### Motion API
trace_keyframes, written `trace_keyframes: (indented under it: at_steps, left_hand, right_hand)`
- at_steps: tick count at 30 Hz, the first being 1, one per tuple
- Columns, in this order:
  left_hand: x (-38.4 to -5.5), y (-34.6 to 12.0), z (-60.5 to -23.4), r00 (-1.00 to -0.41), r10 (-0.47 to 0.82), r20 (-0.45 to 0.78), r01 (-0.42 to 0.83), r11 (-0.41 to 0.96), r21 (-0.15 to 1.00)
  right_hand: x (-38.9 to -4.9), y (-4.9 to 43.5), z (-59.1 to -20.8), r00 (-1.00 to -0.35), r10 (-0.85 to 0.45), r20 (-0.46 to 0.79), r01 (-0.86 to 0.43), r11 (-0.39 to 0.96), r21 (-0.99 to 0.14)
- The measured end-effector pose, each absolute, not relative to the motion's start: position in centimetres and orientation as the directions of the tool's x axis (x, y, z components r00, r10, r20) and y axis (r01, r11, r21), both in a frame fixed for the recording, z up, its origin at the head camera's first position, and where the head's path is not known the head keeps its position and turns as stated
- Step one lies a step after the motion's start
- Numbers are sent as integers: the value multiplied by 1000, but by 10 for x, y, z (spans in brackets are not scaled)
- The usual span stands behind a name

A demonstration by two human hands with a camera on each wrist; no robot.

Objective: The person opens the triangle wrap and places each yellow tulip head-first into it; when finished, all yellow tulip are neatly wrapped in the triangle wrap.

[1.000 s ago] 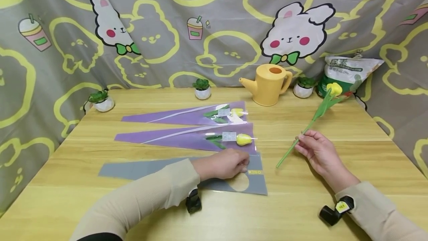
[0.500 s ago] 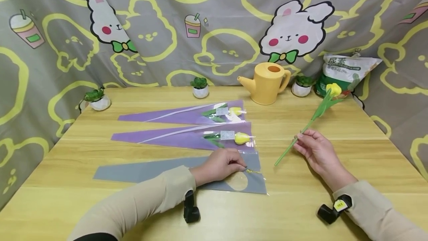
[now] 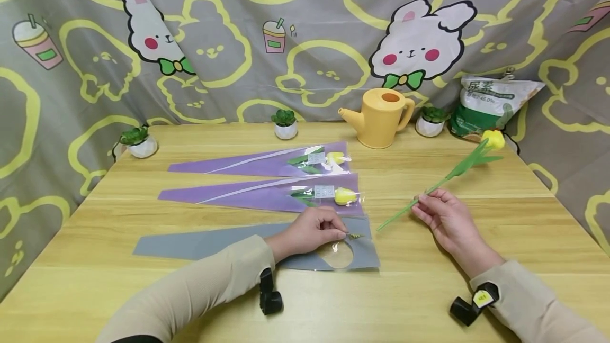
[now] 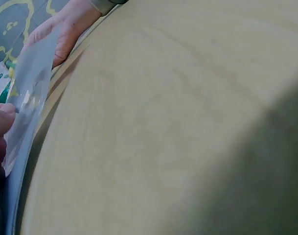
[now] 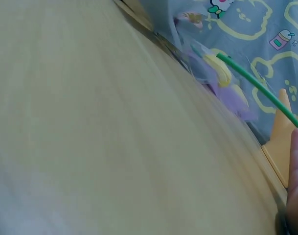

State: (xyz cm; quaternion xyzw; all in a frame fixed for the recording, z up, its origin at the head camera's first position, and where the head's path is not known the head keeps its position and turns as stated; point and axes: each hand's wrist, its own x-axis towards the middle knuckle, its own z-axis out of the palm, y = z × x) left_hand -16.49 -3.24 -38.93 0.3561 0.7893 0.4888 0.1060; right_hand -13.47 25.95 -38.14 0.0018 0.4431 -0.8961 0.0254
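Observation:
A grey flower sleeve (image 3: pixel 200 241) with a clear round window lies nearest on the table. My left hand (image 3: pixel 312 231) pinches its upper layer near the wide right end, and that edge is raised and bent. The left wrist view shows the thumb (image 4: pixel 1 120) on the lifted sheet (image 4: pixel 37 66). My right hand (image 3: pixel 448 224) holds a yellow tulip (image 3: pixel 469 162) by its green stem, bloom up and to the right. The stem's lower end points at the sleeve's wide end, a short way off. In the right wrist view the stem (image 5: pixel 259 85) slants past the thumb.
Two purple sleeves (image 3: pixel 238 190) with yellow tulips (image 3: pixel 345 196) inside lie beyond the grey one. Along the back stand a yellow watering can (image 3: pixel 378 120), small potted plants (image 3: pixel 286 126) and a white and green bag (image 3: pixel 495 105). A patterned curtain (image 3: pixel 324 25) hangs behind.
My left fingers have taken hold of the sleeve's edge and raised it. The right hand has shifted slightly left; the stem's end is nearer the sleeve, and the bloom has tipped lower and rightward.

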Motion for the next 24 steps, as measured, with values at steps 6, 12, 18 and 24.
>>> trace_keyframes:
  at_steps: [6,12,18,24]
  left_hand:
    - [-166,-34,-390,-743,645,179,399,211,892]
    - [-165,-36,-390,-767,624,148,325,179,929]
    - [-165,-35,-390,-767,620,165,343,179,922]
    - [-165,-35,-391,-758,625,185,389,205,898]
  right_hand:
    - [-131,254,-383,-998,-67,15,27,-579,-815]
    - [-126,244,-383,-994,-101,46,18,-557,-831]
    - [-119,234,-383,-991,-129,28,46,-530,-847]
    - [-114,224,-384,-986,-163,25,64,-517,-854]
